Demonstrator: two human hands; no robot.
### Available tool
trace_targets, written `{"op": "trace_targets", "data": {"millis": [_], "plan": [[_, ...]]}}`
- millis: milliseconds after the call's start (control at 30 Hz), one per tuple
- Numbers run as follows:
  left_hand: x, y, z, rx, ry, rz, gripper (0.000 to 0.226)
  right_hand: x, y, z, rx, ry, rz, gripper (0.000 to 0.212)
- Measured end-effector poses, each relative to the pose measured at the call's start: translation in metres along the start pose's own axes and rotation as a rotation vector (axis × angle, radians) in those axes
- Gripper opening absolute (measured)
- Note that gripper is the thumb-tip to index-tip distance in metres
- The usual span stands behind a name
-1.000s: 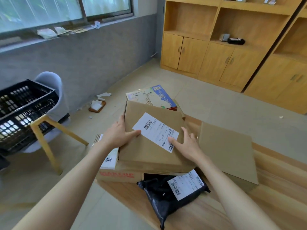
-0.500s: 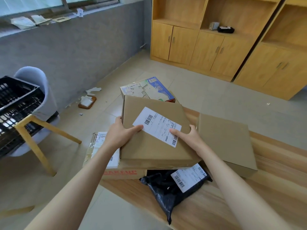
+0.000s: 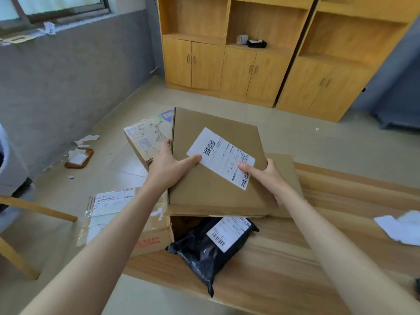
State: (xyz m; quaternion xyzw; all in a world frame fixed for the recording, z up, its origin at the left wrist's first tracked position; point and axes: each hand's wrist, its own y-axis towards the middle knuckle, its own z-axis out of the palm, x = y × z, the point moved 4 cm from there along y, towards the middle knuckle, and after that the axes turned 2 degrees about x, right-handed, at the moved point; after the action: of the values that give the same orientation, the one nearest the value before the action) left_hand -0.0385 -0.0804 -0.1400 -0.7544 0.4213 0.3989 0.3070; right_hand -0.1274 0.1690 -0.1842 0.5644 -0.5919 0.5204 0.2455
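Observation:
A flat brown cardboard box (image 3: 211,189) with a white barcode label (image 3: 221,156) is held above the wooden table (image 3: 318,258). My left hand (image 3: 169,168) grips its left edge with the thumb on top by the label. My right hand (image 3: 264,173) grips the right edge, its thumb resting on the label. Under the held box lie a black plastic mailer (image 3: 204,248) with a white label, a taped carton (image 3: 150,235) with red print, and a second flat brown box (image 3: 291,178), mostly hidden behind my right hand.
A printed box (image 3: 145,137) shows behind the held box at the left. White paper (image 3: 402,226) lies at the table's right edge. A wooden chair leg (image 3: 38,209) stands at the left, paper scraps (image 3: 78,156) litter the floor, and wooden cabinets (image 3: 250,64) line the far wall.
Both hands have lifted the labelled box and moved it to the right, so it now covers most of the second flat box. The view has swung right; the black crate is out of sight.

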Motion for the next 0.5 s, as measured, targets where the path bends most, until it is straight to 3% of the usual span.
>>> {"op": "trace_targets", "data": {"millis": [233,400,500], "plan": [[-0.062,-0.036,0.119,0.187,-0.003,0.103,0.085,-0.046,-0.05,-0.135,-0.159,0.029,0.016,0.093],[-0.099,-0.084,0.232,0.334,0.007,0.129,0.102,-0.114,-0.092,-0.238,-0.265,0.055,0.085,0.092],[-0.107,-0.112,0.303,0.394,0.002,0.093,0.092,-0.164,-0.109,-0.295,-0.309,0.036,0.13,0.097]]}}
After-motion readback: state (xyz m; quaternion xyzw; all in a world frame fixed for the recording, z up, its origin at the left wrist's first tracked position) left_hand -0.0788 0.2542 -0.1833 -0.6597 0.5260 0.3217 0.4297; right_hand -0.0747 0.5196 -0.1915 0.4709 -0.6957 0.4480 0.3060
